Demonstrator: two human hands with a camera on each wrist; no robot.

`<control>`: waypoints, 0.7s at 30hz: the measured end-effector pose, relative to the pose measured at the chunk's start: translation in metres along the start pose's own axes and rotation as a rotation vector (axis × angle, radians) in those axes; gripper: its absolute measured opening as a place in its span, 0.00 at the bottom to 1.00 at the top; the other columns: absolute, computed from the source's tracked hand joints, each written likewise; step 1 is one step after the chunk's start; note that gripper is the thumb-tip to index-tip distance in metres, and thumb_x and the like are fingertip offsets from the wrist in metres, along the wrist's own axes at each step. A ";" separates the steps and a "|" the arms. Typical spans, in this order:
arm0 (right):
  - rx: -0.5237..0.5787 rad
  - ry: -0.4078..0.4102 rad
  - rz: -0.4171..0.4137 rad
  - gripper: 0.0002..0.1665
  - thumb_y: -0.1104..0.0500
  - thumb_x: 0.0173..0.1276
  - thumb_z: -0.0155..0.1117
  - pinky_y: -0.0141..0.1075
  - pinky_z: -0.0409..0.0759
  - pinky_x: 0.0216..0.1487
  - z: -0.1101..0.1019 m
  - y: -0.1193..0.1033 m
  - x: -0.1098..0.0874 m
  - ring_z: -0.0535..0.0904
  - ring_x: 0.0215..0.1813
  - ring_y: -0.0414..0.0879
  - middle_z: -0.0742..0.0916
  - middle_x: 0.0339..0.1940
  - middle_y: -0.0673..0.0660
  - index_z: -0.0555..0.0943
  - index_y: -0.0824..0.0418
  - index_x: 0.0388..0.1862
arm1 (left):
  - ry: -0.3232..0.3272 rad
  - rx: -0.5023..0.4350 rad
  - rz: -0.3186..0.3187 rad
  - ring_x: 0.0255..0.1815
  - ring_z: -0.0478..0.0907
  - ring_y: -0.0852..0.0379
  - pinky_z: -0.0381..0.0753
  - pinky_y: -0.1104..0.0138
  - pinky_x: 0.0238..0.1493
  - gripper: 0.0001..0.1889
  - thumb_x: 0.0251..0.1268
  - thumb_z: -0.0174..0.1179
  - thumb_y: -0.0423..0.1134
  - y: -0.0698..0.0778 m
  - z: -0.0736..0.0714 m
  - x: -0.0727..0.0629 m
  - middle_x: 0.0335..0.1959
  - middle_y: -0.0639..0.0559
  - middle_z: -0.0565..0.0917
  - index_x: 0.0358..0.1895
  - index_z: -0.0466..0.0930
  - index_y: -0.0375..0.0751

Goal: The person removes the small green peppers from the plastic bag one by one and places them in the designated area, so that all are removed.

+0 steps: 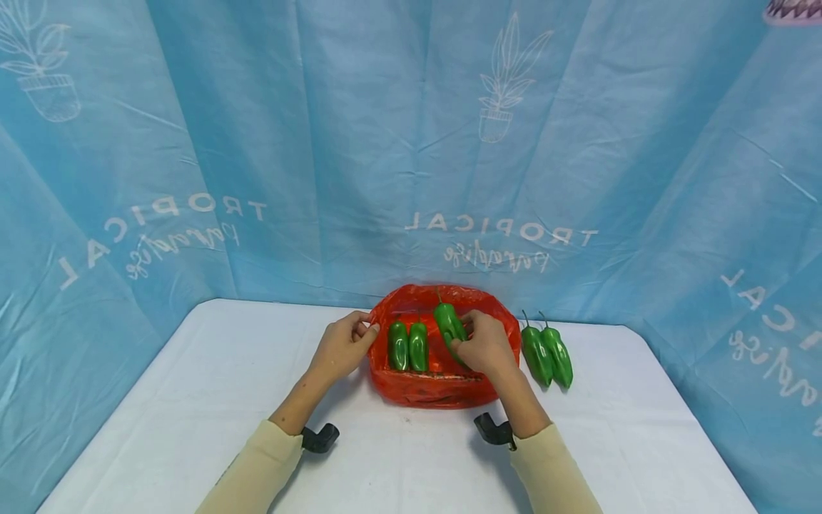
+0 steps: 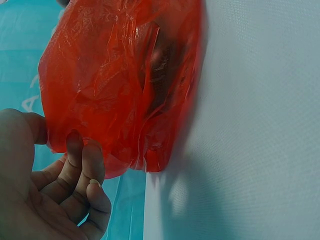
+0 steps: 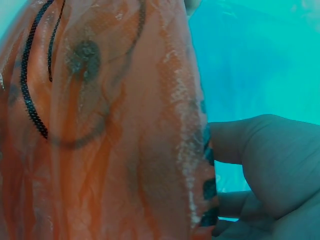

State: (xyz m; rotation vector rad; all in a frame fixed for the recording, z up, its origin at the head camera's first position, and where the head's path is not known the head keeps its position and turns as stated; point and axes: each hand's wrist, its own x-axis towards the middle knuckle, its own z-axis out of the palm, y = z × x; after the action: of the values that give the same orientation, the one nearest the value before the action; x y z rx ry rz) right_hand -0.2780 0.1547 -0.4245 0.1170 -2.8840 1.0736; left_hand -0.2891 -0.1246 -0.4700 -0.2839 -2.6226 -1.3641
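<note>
A red plastic bag (image 1: 427,394), its mouth spread wide, lies near the back of the white table. Two green peppers, a left one (image 1: 398,348) and a right one (image 1: 419,348), lie side by side inside it. My left hand (image 1: 340,348) pinches the bag's left rim; in the left wrist view, thumb and fingers meet at the edge of the red plastic (image 2: 95,85). Over the right half of the opening, my right hand (image 1: 486,348) holds another green pepper (image 1: 447,320), stem pointing away. In the right wrist view the bag wall (image 3: 135,165) hides that pepper.
Two more green peppers, one (image 1: 536,355) beside the other (image 1: 558,357), lie on the white table (image 1: 629,428) just right of the bag. A blue printed curtain (image 1: 359,178) hangs behind and along both sides. Black wrist mounts (image 1: 320,437) sit on both forearms.
</note>
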 end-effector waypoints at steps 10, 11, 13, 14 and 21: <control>0.025 0.019 0.001 0.29 0.59 0.65 0.75 0.50 0.87 0.45 -0.008 -0.002 -0.002 0.84 0.45 0.54 0.88 0.50 0.61 0.81 0.66 0.63 | -0.001 0.000 0.002 0.28 0.77 0.55 0.77 0.63 0.33 0.17 0.77 0.61 0.44 0.000 0.000 0.000 0.30 0.53 0.83 0.58 0.85 0.36; 0.024 0.024 0.000 0.29 0.59 0.65 0.75 0.50 0.87 0.46 -0.009 -0.002 -0.002 0.84 0.46 0.54 0.88 0.50 0.61 0.81 0.66 0.63 | -0.001 -0.001 0.001 0.28 0.77 0.55 0.77 0.63 0.33 0.17 0.77 0.61 0.44 0.001 0.000 0.000 0.30 0.53 0.83 0.58 0.85 0.36; 0.020 0.035 -0.002 0.29 0.58 0.64 0.75 0.50 0.87 0.46 -0.010 -0.003 -0.003 0.84 0.46 0.54 0.88 0.50 0.61 0.81 0.66 0.63 | -0.002 -0.003 0.000 0.28 0.77 0.55 0.77 0.63 0.33 0.17 0.77 0.61 0.44 0.001 0.000 0.000 0.30 0.53 0.84 0.59 0.84 0.36; 0.018 0.041 -0.003 0.29 0.58 0.64 0.74 0.50 0.86 0.46 -0.011 -0.003 -0.003 0.84 0.46 0.53 0.88 0.50 0.60 0.81 0.66 0.63 | -0.001 -0.004 -0.001 0.28 0.77 0.55 0.77 0.63 0.33 0.17 0.77 0.61 0.44 0.001 0.000 0.000 0.30 0.53 0.84 0.59 0.84 0.36; 0.033 0.083 -0.026 0.29 0.58 0.64 0.72 0.48 0.84 0.42 -0.016 -0.002 -0.006 0.83 0.41 0.52 0.88 0.50 0.61 0.82 0.66 0.63 | -0.003 -0.003 -0.005 0.28 0.77 0.56 0.76 0.64 0.33 0.17 0.77 0.61 0.44 0.001 0.000 0.000 0.30 0.52 0.84 0.58 0.84 0.36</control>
State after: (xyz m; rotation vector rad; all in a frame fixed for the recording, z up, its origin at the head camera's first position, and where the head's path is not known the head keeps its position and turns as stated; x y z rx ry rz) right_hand -0.2716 0.1636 -0.4113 0.1087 -2.7848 1.0951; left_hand -0.2893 -0.1242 -0.4696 -0.2799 -2.6257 -1.3706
